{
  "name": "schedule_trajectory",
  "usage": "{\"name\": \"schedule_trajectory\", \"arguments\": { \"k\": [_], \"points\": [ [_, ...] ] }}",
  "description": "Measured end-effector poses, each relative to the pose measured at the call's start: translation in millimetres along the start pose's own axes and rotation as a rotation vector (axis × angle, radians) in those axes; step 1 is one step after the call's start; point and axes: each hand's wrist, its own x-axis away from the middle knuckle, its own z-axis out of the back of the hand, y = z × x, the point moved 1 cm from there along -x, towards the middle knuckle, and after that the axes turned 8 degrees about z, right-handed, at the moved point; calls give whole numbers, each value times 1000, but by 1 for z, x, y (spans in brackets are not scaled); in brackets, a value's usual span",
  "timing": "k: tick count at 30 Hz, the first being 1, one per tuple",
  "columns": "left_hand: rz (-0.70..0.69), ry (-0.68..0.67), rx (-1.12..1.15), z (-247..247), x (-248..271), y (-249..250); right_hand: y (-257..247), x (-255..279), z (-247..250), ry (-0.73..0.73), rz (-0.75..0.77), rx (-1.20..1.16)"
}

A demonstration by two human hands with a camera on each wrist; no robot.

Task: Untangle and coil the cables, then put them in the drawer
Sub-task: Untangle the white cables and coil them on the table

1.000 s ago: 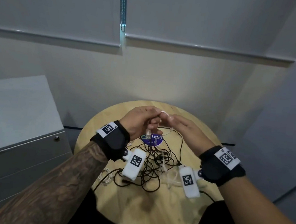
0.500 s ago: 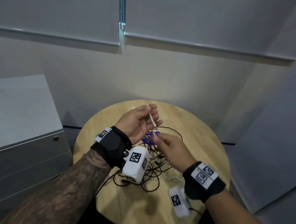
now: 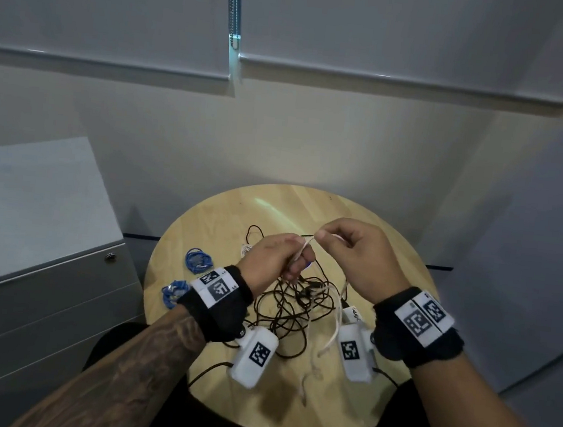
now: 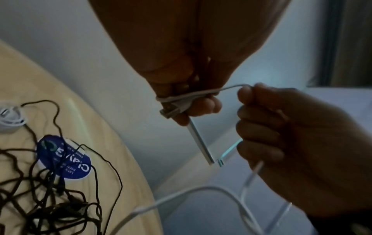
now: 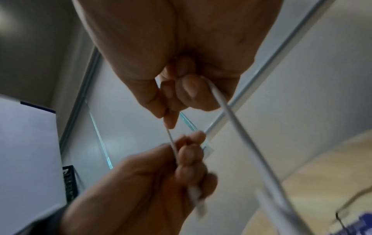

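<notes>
White thin cable (image 3: 305, 250) is pinched by both hands above the round wooden table (image 3: 387, 244). Left hand (image 3: 270, 258) curls around its wound turns; right hand (image 3: 355, 251) pinches the next stretch just beside.

White cable (image 3: 304, 250) wound round fingers; black cables (image 3: 293, 304) tangled on table

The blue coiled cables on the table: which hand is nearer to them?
Left. The left hand is raised just right of the blue coiled cables; the right hand is farther right, across the table.
</notes>
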Motion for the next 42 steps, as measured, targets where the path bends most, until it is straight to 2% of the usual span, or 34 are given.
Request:
{"name": "schedule_trajectory", "arguments": {
  "k": [3, 5, 7, 10, 11, 13, 15, 17, 18, 19, 22, 24, 26, 28, 31, 35, 37, 38, 40, 42],
  "points": [
    [161, -174, 330, -1, 8, 14, 16, 1, -8, 40, -23, -23],
    [141, -234, 597, 4, 10, 21, 24, 10, -20, -29, -77, -59],
    [75, -157, 783, 12, 4, 22, 31, 24, -34, -174, -170, -127],
    [-65, 138, 862, 29, -9, 16, 31, 44, -48, -445, -228, -112],
    [-99, 229, 846, 36, -12, 13, 29, 49, -51, -491, -223, -102],
    [-126, 355, 691, 47, -17, 5, 27, 51, -48, -444, -181, -76],
    [-131, 409, 290, 47, -13, -7, 24, 45, -39, -336, -86, -26],
    [-161, 335, -143, 34, -5, -20, 19, 34, -29, -259, -2, 3],
    [-158, 259, -243, 26, -1, -25, 17, 28, -24, -222, 29, 29],
    [-126, 186, -251, 18, 2, -27, 16, 23, -20, -180, 45, 50],
    [51, -17, -34, 9, 10, -16, 19, 13, -9, -104, 14, 18],
    [169, -196, 264, 9, 16, -2, 25, 14, -8, -138, -27, 5],
    [190, -323, 581, 11, 20, 11, 30, 21, -12, -188, -100, -42],
    [132, -301, 822, 13, 20, 17, 34, 30, -22, -267, -142, -89],
    [6, -83, 944, 17, 12, 22, 38, 41, -42, -426, -180, -66],
    [-105, 256, 891, 42, -10, 18, 41, 54, -58, -562, -244, -8],
    [-139, 358, 792, 54, -18, 11, 38, 55, -58, -546, -213, 8],
    [-154, 395, 688, 56, -19, 8, 31, 53, -55, -520, -178, 7],
    [-161, 443, 325, 57, -17, -4, 19, 43, -45, -437, -124, -3],
    [-166, 361, -124, 49, -11, -15, 8, 29, -31, -326, -125, -46]
  ]
}}
